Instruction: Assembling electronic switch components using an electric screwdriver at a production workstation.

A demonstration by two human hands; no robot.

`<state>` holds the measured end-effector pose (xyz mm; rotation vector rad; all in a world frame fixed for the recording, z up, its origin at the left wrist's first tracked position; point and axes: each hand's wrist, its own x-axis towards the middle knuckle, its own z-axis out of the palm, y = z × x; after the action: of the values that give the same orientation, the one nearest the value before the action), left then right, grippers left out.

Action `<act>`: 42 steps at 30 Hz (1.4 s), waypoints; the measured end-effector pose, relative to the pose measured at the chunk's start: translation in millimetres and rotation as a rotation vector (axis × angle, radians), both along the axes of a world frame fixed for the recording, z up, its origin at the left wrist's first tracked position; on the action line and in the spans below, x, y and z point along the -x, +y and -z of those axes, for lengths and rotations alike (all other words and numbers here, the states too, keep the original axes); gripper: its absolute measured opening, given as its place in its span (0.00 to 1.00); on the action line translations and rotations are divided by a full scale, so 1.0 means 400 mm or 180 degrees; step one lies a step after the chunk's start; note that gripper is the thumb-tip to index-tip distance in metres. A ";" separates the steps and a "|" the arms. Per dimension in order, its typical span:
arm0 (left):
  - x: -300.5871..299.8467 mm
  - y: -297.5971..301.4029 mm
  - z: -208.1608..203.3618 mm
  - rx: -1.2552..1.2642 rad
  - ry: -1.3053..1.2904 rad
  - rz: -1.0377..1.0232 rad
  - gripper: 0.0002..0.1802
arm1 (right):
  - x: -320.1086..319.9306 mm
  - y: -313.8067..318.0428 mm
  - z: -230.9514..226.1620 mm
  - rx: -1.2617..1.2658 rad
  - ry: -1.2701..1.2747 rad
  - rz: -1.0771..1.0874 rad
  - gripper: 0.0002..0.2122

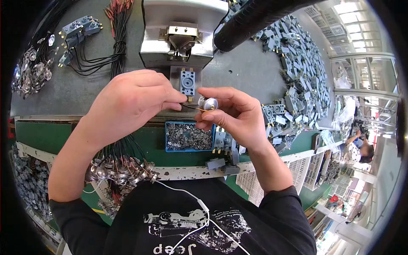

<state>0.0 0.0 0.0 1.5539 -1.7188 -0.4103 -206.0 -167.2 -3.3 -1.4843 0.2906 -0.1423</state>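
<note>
Between the thumb and fingers of my right hand (241,114) is a round, shiny silver metal part (209,103). A thin dark wire (190,106) runs from that part to the fingertips of my left hand (131,98), which are pinched together on it. Just beyond my fingertips lies a grey-blue plastic switch block (187,81) with brass terminals at both ends. It rests on a small metal plate in front of a press fixture (183,36), whose metal jaws are above the block.
A blue tray (166,149) of small metal pieces sits at the table's near edge. Heaped grey switch blocks (297,63) cover the right side. Bundled black wires (119,51) and round metal parts (36,72) lie at left. A thick black tube (250,23) slants overhead.
</note>
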 end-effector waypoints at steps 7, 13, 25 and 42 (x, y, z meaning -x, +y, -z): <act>0.015 0.003 0.017 0.0461 0.0304 -0.0019 0.15 | -0.030 -0.041 -0.001 -0.0805 0.0339 -0.0569 0.17; -0.013 0.019 0.045 0.0433 -0.0423 0.0721 0.11 | -0.163 -0.100 0.033 -0.0963 0.0656 -0.2125 0.13; -0.014 -0.010 0.005 0.0039 -0.0065 -0.0570 0.20 | -0.058 -0.088 -0.132 0.1013 -0.0127 -0.0099 0.14; 0.022 -0.061 0.029 -0.0320 -0.0149 -0.0719 0.12 | -0.063 -0.099 -0.140 0.1735 -0.2203 0.1059 0.13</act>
<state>-9.0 -24.4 -11.5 1.8209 -1.5554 -0.3519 -180.6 -206.9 52.9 -1.8051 -0.0810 -1.0449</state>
